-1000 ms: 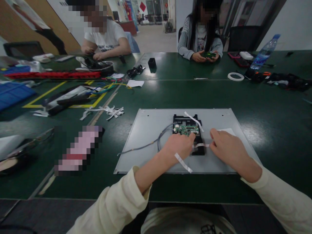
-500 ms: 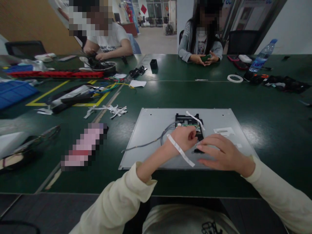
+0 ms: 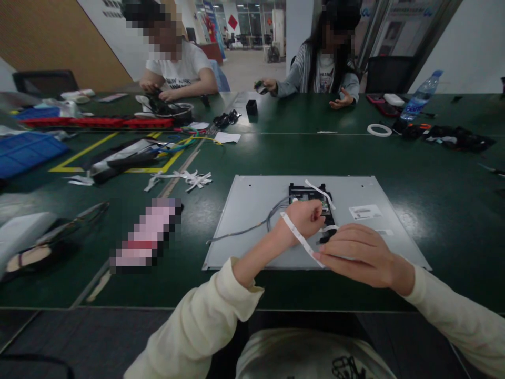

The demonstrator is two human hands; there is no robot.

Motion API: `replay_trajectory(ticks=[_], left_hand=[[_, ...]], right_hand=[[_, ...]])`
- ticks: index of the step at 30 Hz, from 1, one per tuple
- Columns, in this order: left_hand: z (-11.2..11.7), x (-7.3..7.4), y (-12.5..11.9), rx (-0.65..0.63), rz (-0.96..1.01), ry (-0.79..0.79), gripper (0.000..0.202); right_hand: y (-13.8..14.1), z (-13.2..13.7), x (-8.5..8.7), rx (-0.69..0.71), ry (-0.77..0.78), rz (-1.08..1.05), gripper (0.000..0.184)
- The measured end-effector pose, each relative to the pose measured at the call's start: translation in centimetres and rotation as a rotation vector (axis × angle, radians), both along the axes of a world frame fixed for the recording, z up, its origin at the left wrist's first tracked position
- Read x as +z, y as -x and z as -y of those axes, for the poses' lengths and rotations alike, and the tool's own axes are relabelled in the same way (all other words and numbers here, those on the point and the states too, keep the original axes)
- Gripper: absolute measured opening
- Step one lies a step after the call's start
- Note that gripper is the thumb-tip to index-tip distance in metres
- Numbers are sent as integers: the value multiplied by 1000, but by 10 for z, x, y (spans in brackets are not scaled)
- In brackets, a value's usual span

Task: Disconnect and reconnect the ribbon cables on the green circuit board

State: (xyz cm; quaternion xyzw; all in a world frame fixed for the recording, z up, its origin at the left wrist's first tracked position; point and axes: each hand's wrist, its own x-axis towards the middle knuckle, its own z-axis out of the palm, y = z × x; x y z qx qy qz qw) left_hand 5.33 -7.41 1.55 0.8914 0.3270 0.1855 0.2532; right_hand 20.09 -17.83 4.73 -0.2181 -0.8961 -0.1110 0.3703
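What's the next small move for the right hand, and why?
Probably pinch the lower end of the white strip with the right hand and draw it off the left hand: the strip lies across the left wrist, and the right fingers are at that end.

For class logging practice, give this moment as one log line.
left hand: over black frame; right hand: at white strip; panel: beneath frame

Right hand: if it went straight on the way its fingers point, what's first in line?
The right hand would first meet the white tape strip running from the left wrist; its lower end is already at the fingertips, seemingly touching, though depth is unclear.
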Motion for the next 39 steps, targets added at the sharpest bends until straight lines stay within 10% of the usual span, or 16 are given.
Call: replay_trajectory(ticks=[6,12,23,39], left_hand=[[-22,18,25,203,8,-147,7],[-50,38,68,466,87,-231,13],[-56,1,77,237,14,-297,16],[-52,-19,71,145,-33,-63,51]], right_hand=[[1,-11,6,-224,-95,-194,19],[16,-47,-9,-304,-238,49,17],[58,-78,-49,-337,-9,339,18],[57,-83,-61,-357,136,375,18]])
